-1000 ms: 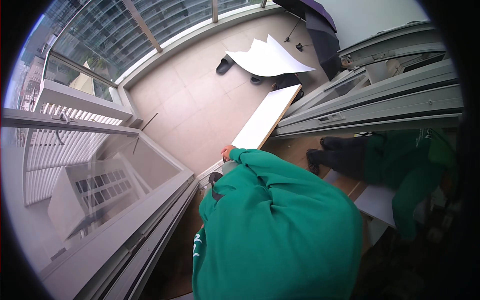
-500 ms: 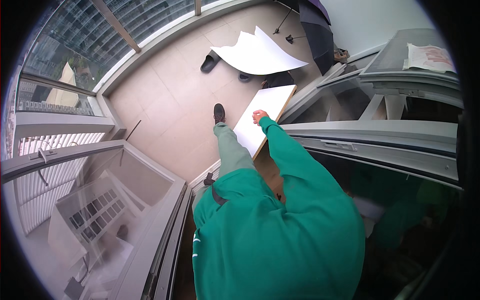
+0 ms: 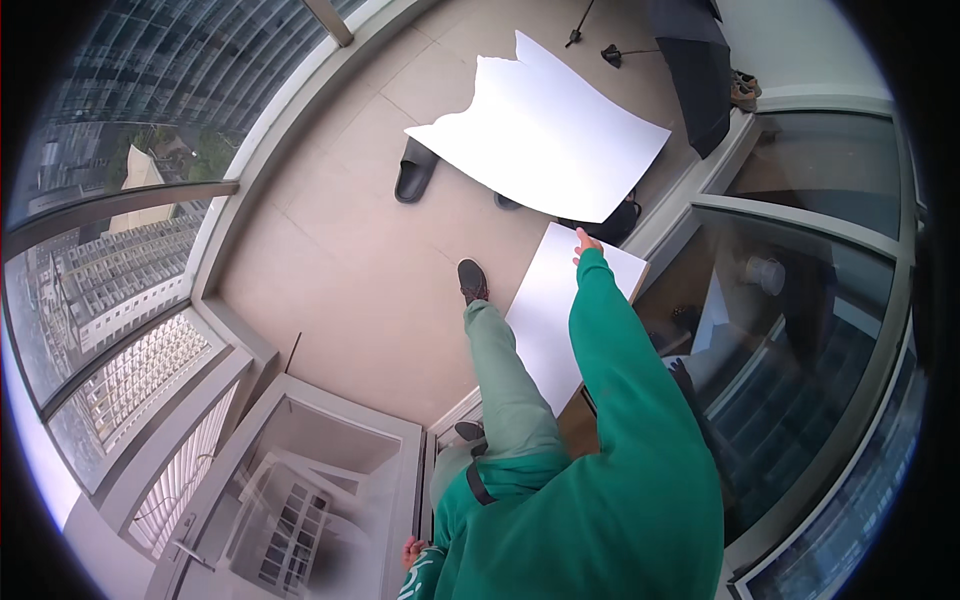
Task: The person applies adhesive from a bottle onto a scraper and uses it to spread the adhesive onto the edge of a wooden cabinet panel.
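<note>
My right hand (image 3: 588,243) reaches forward at the end of the green sleeve, its fingers apart and stretched out, with nothing seen in them. It is over the far end of a white board (image 3: 555,320) with a wooden-coloured edge. Just beyond the fingers is a large, curled white sheet (image 3: 560,130), raised at its corners. My left hand (image 3: 412,551) shows only in part, low at my left side near the glazed door, with its fingers curled; whether they hold anything is hidden.
A black slipper (image 3: 414,172) lies on the tiled floor (image 3: 350,280), with another partly under the sheet. A dark umbrella (image 3: 690,80) leans at the far right by brown shoes (image 3: 744,90). A glazed door (image 3: 330,480) stands at left; glass panels (image 3: 790,320) line the right.
I have stepped forward, so the sheet and slippers look nearer. My right hand has moved toward the board's far end and its fingers have straightened. My left hand has come into view.
</note>
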The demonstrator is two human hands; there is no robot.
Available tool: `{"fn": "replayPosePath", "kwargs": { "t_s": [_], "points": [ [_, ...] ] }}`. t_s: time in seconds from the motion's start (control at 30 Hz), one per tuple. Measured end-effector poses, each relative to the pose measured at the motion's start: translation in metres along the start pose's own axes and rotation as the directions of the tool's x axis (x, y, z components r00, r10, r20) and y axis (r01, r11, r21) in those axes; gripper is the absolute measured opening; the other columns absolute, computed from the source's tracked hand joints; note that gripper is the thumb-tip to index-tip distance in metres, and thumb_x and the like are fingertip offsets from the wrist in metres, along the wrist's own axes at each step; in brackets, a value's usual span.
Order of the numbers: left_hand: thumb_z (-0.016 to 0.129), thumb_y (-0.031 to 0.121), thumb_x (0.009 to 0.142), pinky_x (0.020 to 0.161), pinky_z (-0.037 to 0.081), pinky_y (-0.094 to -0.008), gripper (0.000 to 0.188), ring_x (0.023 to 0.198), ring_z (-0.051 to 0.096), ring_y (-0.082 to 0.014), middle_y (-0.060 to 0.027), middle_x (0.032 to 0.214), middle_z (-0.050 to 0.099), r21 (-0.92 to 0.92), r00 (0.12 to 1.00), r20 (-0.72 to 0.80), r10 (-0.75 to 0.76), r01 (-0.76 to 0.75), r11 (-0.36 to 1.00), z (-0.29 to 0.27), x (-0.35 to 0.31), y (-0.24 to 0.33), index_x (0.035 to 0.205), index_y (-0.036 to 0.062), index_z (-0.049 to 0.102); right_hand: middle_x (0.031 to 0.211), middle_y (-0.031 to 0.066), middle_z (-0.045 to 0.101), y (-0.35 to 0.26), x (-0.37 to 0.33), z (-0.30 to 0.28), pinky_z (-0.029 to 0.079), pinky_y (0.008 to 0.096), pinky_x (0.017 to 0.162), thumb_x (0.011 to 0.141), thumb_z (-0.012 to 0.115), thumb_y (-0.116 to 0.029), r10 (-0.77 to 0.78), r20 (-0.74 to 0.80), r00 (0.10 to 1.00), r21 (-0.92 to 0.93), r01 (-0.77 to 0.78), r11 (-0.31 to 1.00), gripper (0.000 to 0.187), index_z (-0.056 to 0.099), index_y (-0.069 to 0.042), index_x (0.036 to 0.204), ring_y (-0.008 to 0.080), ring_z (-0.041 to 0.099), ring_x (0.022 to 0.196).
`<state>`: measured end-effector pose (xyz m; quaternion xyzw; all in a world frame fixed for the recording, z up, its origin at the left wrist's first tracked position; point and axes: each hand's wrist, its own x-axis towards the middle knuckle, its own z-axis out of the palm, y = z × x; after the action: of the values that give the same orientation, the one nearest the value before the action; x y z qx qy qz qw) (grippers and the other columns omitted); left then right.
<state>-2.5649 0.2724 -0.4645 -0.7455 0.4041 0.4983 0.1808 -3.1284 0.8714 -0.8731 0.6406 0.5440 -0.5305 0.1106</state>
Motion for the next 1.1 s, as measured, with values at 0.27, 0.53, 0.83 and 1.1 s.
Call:
{"fn": "replayPosePath", "kwargs": {
  "t_s": [0.27, 0.53, 0.83, 1.1],
  "points": [
    [0.059, 0.005, 0.091, 0.068, 0.056, -0.0328, 0.024, 0.074, 0.065, -0.0176, -0.0114, 0.09, 0.069, 0.086, 0.974, -0.089, -0.208, 0.216, 0.973, 0.047, -0.047, 0.043, 0.115, 0.0037, 0.061, 0.127, 0.0138, 0.062, -0.049, 0.083, 0.026, 0.05, 0.0475, 0.089, 0.092, 0.065, -0.035, -0.03, -0.103, 0.994, 0.318, 0.061, 0.946, 0.062, 0.04, -0.015, 0.145, 0.0296, 0.067, 0.104],
    [0.058, 0.005, 0.091, 0.065, 0.054, -0.0307, 0.026, 0.072, 0.064, -0.0164, -0.0101, 0.089, 0.068, 0.187, 0.998, -0.03, -0.055, 0.06, 0.981, 0.093, -0.053, 0.074, 0.117, 0.0031, 0.06, 0.095, 0.0261, 0.07, -0.153, 0.031, 0.043, 0.061, 0.0406, 0.062, 0.09, 0.063, -0.017, -0.3, -0.306, 0.904, 0.279, 0.386, 0.879, 0.058, 0.044, 0.003, 0.141, 0.0333, 0.072, 0.075],
    [0.057, 0.006, 0.092, 0.062, 0.053, -0.0284, 0.028, 0.07, 0.063, -0.015, -0.0086, 0.089, 0.067, 0.254, 0.944, 0.213, 0.252, -0.302, 0.919, 0.11, -0.001, 0.107, 0.12, 0.0023, 0.058, 0.108, 0.0274, 0.062, -0.252, -0.17, 0.087, 0.063, 0.0376, 0.061, 0.094, 0.057, -0.003, -0.365, -0.128, 0.922, 0.585, 0.367, 0.724, 0.064, 0.023, 0.006, 0.147, 0.0325, 0.07, 0.075],
    [0.059, 0.008, 0.092, 0.06, 0.055, -0.03, 0.03, 0.076, 0.067, -0.0193, -0.0084, 0.097, 0.064, 0.214, 0.818, 0.379, 0.433, -0.533, 0.819, 0.155, 0.059, 0.244, 0.121, 0.0034, 0.058, 0.113, 0.0221, 0.06, -0.276, -0.322, 0.098, 0.062, 0.0422, 0.074, 0.095, 0.053, -0.005, -0.459, -0.037, 0.888, 0.768, 0.319, 0.555, 0.043, 0.039, -0.003, 0.135, 0.0333, 0.068, 0.087]
  ]
}}
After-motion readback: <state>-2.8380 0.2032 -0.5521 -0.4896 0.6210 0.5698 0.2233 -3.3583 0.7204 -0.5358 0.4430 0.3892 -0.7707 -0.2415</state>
